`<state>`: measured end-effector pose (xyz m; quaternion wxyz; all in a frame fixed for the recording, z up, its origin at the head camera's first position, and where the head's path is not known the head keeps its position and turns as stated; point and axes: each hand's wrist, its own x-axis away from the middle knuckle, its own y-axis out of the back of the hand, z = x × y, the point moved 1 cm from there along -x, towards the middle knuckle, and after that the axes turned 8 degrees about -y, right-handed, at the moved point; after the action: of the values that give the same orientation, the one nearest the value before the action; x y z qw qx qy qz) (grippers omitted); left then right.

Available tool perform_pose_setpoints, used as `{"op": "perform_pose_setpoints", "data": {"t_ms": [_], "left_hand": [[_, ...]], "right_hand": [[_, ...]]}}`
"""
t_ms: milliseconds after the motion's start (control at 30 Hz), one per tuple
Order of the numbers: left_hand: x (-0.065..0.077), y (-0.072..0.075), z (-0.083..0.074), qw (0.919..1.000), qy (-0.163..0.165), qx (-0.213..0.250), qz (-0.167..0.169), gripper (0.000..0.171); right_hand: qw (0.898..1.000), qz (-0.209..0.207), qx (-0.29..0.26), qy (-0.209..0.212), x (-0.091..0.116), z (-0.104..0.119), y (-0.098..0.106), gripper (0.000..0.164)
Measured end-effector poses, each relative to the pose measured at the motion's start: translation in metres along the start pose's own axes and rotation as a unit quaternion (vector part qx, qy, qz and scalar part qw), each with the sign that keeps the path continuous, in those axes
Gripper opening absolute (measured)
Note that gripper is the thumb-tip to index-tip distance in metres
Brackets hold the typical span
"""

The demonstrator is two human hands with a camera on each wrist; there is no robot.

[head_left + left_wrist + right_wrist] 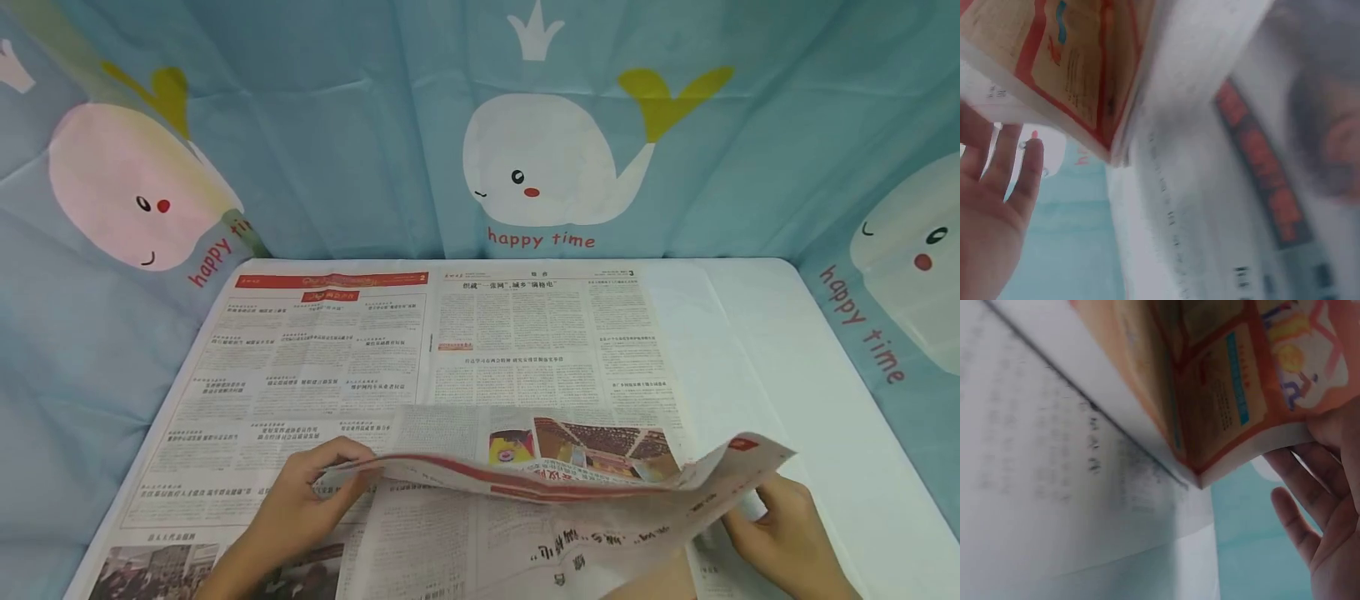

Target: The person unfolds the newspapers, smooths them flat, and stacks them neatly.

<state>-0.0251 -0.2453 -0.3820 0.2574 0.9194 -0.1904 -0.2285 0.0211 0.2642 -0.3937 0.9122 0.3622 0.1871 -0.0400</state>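
A newspaper sheet (592,508) is raised off the table in the head view, its upper edge wavy and its right corner lifted. My left hand (311,492) pinches the left end of that edge between thumb and fingers. At the other end, my right hand (783,529) grips the sheet near its lifted corner, partly hidden behind the paper. Coloured print with red borders shows on the newspaper (1066,62) in the left wrist view, beside the left fingers. In the right wrist view, the thumb lies against the printed page (1229,394) with the other fingers behind it.
Another newspaper spread (300,400) lies flat beneath, covering much of the white table (735,333). A blue curtain (360,167) with whale prints stands along the back and both sides of the table.
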Motion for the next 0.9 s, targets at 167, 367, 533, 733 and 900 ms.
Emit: {"op": "perform_pose_setpoints", "data": {"t_ms": [167, 367, 533, 733, 900], "left_hand": [[0.001, 0.000, 0.002, 0.9988, 0.032, 0.018, 0.031, 0.065], [-0.008, -0.003, 0.004, 0.9999, 0.002, -0.002, -0.011, 0.056], [-0.023, -0.002, 0.004, 0.9983, 0.024, -0.032, -0.043, 0.035], [-0.039, -0.002, 0.012, 0.9959, 0.063, -0.005, -0.064, 0.026], [-0.050, 0.001, 0.022, 0.9948, 0.087, -0.002, -0.053, 0.019]], "right_hand": [[0.999, -0.023, 0.017, -0.031, -0.011, 0.010, 0.001, 0.049], [0.999, -0.036, 0.006, -0.035, -0.018, 0.014, 0.000, 0.050], [0.998, -0.036, -0.038, -0.039, -0.028, 0.009, -0.004, 0.057], [0.996, 0.003, -0.056, -0.064, -0.049, -0.002, -0.011, 0.045], [0.995, -0.005, -0.026, -0.092, -0.060, -0.010, -0.018, 0.029]]}}
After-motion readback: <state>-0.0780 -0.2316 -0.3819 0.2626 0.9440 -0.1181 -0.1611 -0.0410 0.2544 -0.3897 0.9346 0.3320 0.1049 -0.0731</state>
